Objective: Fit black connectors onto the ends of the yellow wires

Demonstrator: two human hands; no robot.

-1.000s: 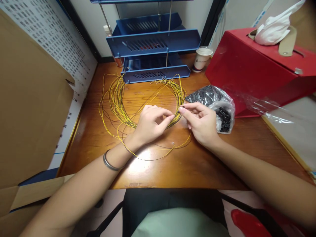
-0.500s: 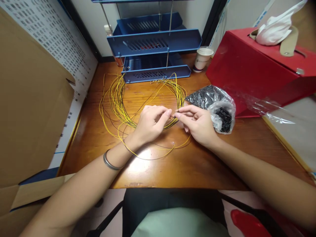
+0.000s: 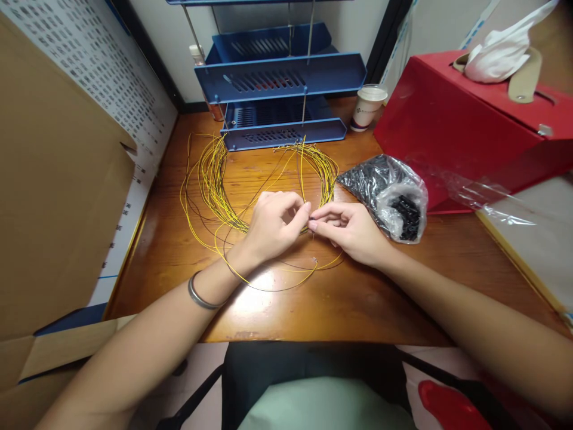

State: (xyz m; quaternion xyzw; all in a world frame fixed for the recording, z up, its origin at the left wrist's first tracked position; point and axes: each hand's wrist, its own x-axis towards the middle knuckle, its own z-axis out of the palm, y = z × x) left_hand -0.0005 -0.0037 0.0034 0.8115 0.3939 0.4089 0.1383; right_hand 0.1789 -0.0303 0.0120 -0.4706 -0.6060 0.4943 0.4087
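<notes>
In front of me a large loop of thin yellow and black wires (image 3: 210, 179) lies on the wooden desk (image 3: 277, 310). My left hand (image 3: 277, 224) is closed in a pinch over the near side of the loop. A yellow wire (image 3: 301, 170) rises from its fingertips towards the back. My right hand (image 3: 351, 232) pinches a tiny dark piece (image 3: 312, 219), its fingertips almost meeting the left ones. Fingers partly hide both the wire end and the piece. To the right sits a clear plastic bag (image 3: 380, 179) with small black parts (image 3: 408, 216) showing at its mouth.
A blue tiered tray rack (image 3: 282, 134) stands at the back, with a paper cup (image 3: 367, 108) beside it. The red box (image 3: 439, 131) with tissues on top occupies the right. Cardboard (image 3: 58, 179) borders the left side.
My right hand has moved slightly left and towards me, closer to my left fingertips. The raised yellow wire has swung left, away from the loop's right side. My left hand has hardly moved.
</notes>
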